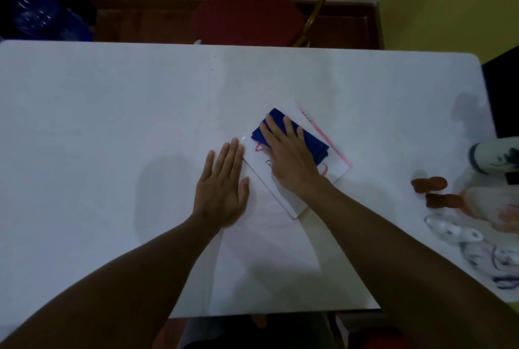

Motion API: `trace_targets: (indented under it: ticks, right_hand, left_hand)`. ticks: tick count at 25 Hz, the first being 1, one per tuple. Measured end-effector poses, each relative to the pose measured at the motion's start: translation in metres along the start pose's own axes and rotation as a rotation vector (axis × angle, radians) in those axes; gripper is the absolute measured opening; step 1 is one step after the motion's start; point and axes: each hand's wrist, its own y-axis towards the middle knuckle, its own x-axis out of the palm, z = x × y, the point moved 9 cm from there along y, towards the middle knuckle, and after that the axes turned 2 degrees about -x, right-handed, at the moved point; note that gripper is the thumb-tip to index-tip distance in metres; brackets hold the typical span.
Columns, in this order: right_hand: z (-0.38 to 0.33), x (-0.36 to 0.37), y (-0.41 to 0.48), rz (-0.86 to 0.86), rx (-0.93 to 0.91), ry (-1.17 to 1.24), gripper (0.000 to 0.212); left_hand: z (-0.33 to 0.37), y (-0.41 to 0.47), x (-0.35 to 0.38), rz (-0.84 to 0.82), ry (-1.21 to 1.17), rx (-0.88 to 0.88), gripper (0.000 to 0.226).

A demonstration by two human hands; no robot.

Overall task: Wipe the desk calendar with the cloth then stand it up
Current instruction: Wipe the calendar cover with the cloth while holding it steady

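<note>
We're looking down on a white table (112,123), and there's plenty of bare surface to our left and toward the far edge. The near edge sits close below our forearms. The right end is busier: a cluster of small brown and white items (460,208), blurred, too soft to name, lies well apart from the work. Beyond the far edge stands a red chair (247,11) with a gold frame.

The desk calendar (283,182) lies flat near the table's middle, turned at an angle, its pink spiral binding (325,135) along the far-right edge. Its near corner points back toward us.

Our right hand (289,152) lies palm down on the folded blue cloth (317,146), fingers extended and slightly fanned, pressing it against the calendar's upper half. The cloth peeks out past the fingertips and along the thumb-side... make that the outer side of the hand, just short of the binding. Printed lettering on the cover is mostly covered by the hand.

Our left hand (222,188) rests flat on the table, fingers straight and close together, its fingertips touching the calendar's left edge, thumb alongside that edge.
</note>
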Motion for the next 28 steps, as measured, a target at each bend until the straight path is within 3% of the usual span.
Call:
trace_targets:
  ticks: [7, 15, 17, 23, 28]
  right_hand:
    - [-0.014, 0.005, -0.041, -0.012, -0.205, 0.032, 0.059]
    - [-0.008, 0.023, -0.126, 0.101, -0.224, 0.138, 0.053]
    - [-0.003, 0.021, -0.119, 0.117, -0.188, 0.147, 0.052]
    - [0.018, 0.003, -0.017, 0.151, 0.168, 0.264, 0.049]
    - [-0.004, 0.007, -0.027, 0.131, -0.060, 0.324, 0.047]
  left_hand:
    - [0.001, 0.000, 0.000, 0.032, 0.020, 0.013, 0.071]
    - [0.000, -0.001, -0.001, 0.059, 0.003, 0.019, 0.071]
    - [0.000, -0.001, -0.003, 0.075, 0.002, 0.026, 0.071]
    - [0.002, -0.003, -0.005, 0.088, -0.009, 0.032, 0.071]
    - [0.001, -0.003, -0.003, 0.087, -0.011, 0.034, 0.070]
